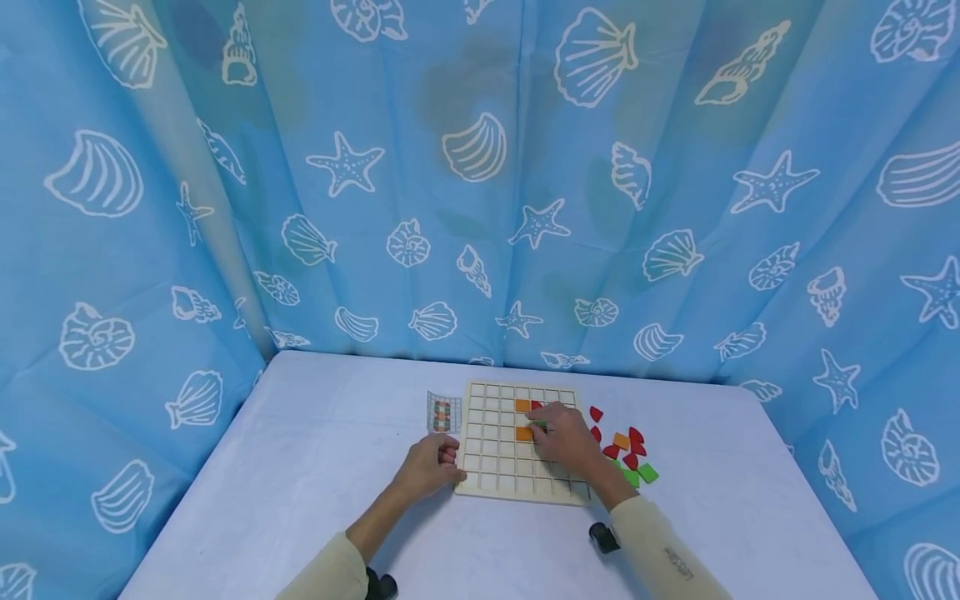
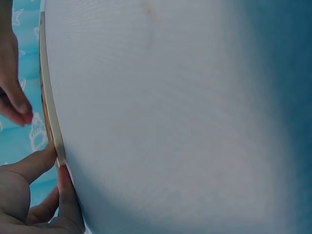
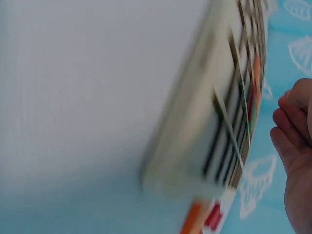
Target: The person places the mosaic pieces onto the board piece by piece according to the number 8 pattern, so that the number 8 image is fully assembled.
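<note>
A pale wooden grid board (image 1: 487,467) lies on the white table. My left hand (image 1: 427,471) pinches its near left corner; the left wrist view shows the thumb above the edge and a finger below. Over the board's right half is my right hand (image 1: 566,437), its fingers bent and the thumb apart from the index finger. By those fingertips lie an orange square (image 1: 522,406), another orange square (image 1: 523,433), a red piece (image 1: 536,405) and a partly hidden green piece (image 1: 542,423). Whether the right fingers hold a piece is not visible.
A small card with a printed coloured grid (image 1: 442,414) lies left of the board. Loose red pieces (image 1: 636,436), an orange square (image 1: 621,441) and green squares (image 1: 648,473) are scattered to the right. A blue shell-patterned curtain (image 1: 480,250) hangs behind the table.
</note>
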Tool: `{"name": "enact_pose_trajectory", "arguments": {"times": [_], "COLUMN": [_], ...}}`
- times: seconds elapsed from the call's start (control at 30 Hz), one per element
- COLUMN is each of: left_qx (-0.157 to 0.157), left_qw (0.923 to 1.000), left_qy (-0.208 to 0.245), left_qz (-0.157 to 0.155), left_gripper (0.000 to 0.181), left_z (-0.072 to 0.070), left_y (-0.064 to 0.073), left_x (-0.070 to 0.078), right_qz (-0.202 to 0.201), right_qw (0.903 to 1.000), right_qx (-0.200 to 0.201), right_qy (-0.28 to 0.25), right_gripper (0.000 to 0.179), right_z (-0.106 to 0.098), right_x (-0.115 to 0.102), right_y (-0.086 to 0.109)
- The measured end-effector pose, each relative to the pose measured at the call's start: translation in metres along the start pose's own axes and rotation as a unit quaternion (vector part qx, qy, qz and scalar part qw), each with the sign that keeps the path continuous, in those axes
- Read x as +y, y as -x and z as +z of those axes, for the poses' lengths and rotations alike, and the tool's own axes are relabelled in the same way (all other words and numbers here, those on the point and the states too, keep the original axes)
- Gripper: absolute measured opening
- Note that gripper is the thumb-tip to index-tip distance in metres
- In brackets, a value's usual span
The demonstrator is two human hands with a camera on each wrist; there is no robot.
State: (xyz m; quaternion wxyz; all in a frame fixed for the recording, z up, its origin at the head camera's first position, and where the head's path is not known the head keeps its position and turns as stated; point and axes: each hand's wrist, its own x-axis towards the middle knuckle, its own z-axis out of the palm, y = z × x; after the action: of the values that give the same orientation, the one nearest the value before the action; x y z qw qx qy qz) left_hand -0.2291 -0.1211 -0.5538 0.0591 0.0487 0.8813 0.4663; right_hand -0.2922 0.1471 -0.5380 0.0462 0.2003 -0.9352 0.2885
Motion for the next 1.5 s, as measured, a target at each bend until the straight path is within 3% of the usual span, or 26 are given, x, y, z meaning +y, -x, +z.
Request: {"name": "enact_pose_trajectory", "arguments": {"times": [0.13,0.27,0.63,0.87,1.2,1.5], "left_qx": [0.001,0.001,0.001,0.003,0.001,0.000], "left_qw": [1.0000,1.0000,1.0000,0.9999,1.0000,1.0000], "left_qy": [-0.002,-0.004,-0.007,-0.003,-0.003,-0.005], "left_qz": [0.001,0.004,0.001,0.010,0.006,-0.003], "left_gripper": [0.045,0.046,0.045,0.043,0.044,0.044], "left_z": [-0.002,-0.005,-0.003,-0.002,-0.001,0.000], "left_y": [0.001,0.002,-0.002,0.000,0.001,0.001], "left_x": [0.002,0.002,-0.004,0.000,0.001,0.002], "right_qz": [0.044,0.081,0.183,0.183,0.174,0.168], "right_qw": [0.9985,0.9962,0.9818,0.9820,0.9847,0.9857], "right_qx": [0.025,0.025,0.047,0.049,0.004,-0.005], "right_qy": [-0.019,-0.023,-0.022,-0.006,0.004,0.002], "right_gripper": [0.032,0.034,0.040,0.044,0.047,0.042], "right_z": [-0.016,-0.029,-0.032,-0.029,-0.034,-0.037], "right_x": [0.018,0.038,0.071,0.078,0.080,0.085], "right_y": [0.002,0.004,0.009,0.004,0.001,0.002]}}
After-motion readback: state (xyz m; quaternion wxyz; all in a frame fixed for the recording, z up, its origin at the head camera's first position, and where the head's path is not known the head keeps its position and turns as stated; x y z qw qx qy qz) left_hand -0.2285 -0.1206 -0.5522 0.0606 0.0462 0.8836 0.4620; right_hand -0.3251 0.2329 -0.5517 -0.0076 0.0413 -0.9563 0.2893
